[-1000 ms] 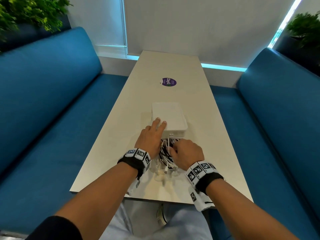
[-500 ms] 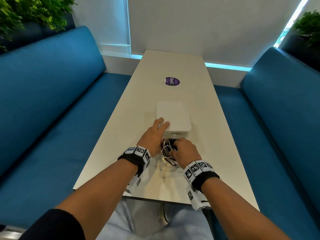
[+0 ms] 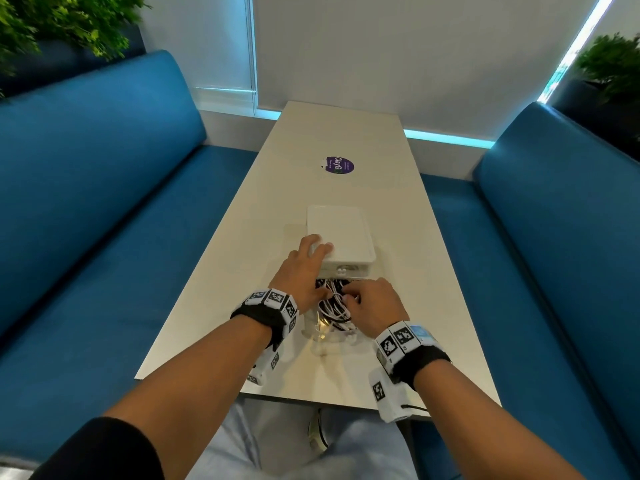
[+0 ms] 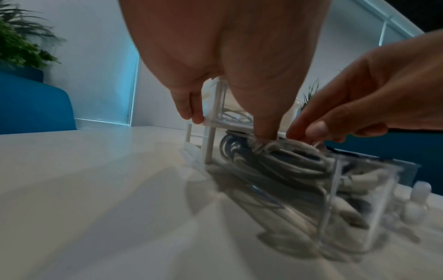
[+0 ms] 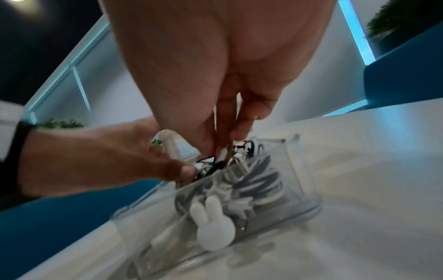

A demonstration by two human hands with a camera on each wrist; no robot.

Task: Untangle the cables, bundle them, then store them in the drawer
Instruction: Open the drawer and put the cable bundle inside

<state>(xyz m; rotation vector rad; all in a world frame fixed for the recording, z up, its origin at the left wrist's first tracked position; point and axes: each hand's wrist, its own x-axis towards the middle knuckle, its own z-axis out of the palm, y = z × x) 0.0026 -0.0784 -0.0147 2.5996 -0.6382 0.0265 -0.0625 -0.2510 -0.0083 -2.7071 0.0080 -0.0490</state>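
Observation:
A small white drawer unit (image 3: 341, 233) stands on the table, its clear drawer (image 3: 320, 341) pulled out toward me. Coiled white and black cables (image 3: 334, 306) fill the drawer (image 4: 359, 208). My left hand (image 3: 318, 271) rests its straight fingers on the unit's near left corner while its thumb (image 4: 264, 130) presses down on the cables (image 4: 287, 159). My right hand (image 3: 356, 299) reaches over the drawer (image 5: 299, 170) from the right, and its curled fingers (image 5: 223, 149) pinch the cables (image 5: 258, 181) at the top of the bundle.
A white rabbit-shaped knob (image 5: 213, 227) sits on the drawer's front. A purple round sticker (image 3: 340, 165) lies farther up the long white table (image 3: 398, 209). Blue benches (image 3: 104, 220) flank both sides, with plants behind them. The near table edge (image 3: 311, 398) is just below my wrists.
My right hand has shifted left over the cable bundle and its fingers are deeper in the drawer. The left hand stays on the unit's corner. The head view has moved slightly.

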